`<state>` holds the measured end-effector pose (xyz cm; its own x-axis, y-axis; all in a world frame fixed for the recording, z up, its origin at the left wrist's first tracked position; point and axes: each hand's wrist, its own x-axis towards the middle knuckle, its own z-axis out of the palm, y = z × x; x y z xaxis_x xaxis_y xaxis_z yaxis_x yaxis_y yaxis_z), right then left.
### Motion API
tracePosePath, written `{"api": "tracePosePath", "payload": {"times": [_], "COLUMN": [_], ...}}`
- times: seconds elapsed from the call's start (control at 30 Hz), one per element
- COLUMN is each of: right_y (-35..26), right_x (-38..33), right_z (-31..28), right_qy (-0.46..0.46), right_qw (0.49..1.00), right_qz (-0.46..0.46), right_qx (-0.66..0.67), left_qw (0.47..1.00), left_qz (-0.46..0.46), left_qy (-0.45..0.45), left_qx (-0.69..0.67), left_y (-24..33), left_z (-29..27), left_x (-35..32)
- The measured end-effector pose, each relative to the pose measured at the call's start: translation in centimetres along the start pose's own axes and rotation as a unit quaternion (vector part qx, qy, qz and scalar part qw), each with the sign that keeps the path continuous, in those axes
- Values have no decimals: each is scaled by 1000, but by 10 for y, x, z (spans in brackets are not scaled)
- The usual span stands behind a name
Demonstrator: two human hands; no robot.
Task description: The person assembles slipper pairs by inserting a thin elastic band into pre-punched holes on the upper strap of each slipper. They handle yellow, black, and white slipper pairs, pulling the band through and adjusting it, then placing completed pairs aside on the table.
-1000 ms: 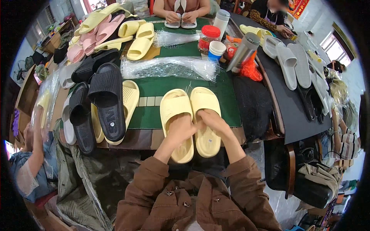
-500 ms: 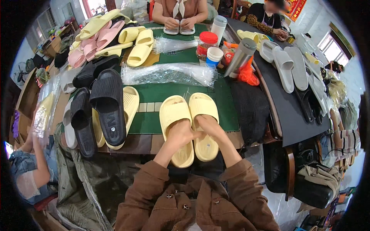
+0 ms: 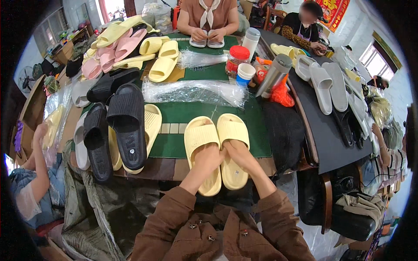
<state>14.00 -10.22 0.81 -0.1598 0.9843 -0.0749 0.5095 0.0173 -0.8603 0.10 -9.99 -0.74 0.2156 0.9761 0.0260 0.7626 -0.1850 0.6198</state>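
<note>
Pressing two yellow slippers (image 3: 216, 150) side by side, low centre of frame, on the tabletop (image 3: 183, 114) | left hand (image 3: 207, 158) grip holding left slipper, right hand (image 3: 237, 155) the right | keep heels level, edges touching | black slippers (image 3: 114, 128) at left

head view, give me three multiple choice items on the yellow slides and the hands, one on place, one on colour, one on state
1. Where does the pair of pale yellow slides lie?
A. on the green mat at the near table edge
B. on the floor
C. on a chair

2. What colour are the big slides to the left?
A. red
B. black
C. blue

3. What are the left hand and right hand doing?
A. hanging free
B. holding a cup
C. resting on the slides

A: the pair sits on the mat. B: they are black. C: each hand lies on a slide.
</note>
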Motion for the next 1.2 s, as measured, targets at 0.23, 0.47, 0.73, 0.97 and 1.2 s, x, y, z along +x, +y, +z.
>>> {"api": "tracePosePath", "payload": {"times": [0.23,0.47,0.73,0.97,1.2], "right_y": [-23,-35,-27,-32,-17], "right_x": [-40,7,82,106,130], "right_z": [-14,-51,-39,-13,-10], "right_qy": [44,142,63,50,25], "right_qw": [976,987,982,937,920], "right_qz": [-152,-78,-110,-68,-24], "right_qx": [-147,-7,-140,-338,-390], "left_qw": [1000,992,993,999,997], "left_qz": [21,-61,-45,8,52], "left_qy": [14,-104,-105,-11,49], "left_qx": [11,-44,-33,-31,1], "left_y": [-11,0,3,-10,-16], "left_z": [4,-9,-8,4,16], "left_x": [-1,0,1,0,6]}}
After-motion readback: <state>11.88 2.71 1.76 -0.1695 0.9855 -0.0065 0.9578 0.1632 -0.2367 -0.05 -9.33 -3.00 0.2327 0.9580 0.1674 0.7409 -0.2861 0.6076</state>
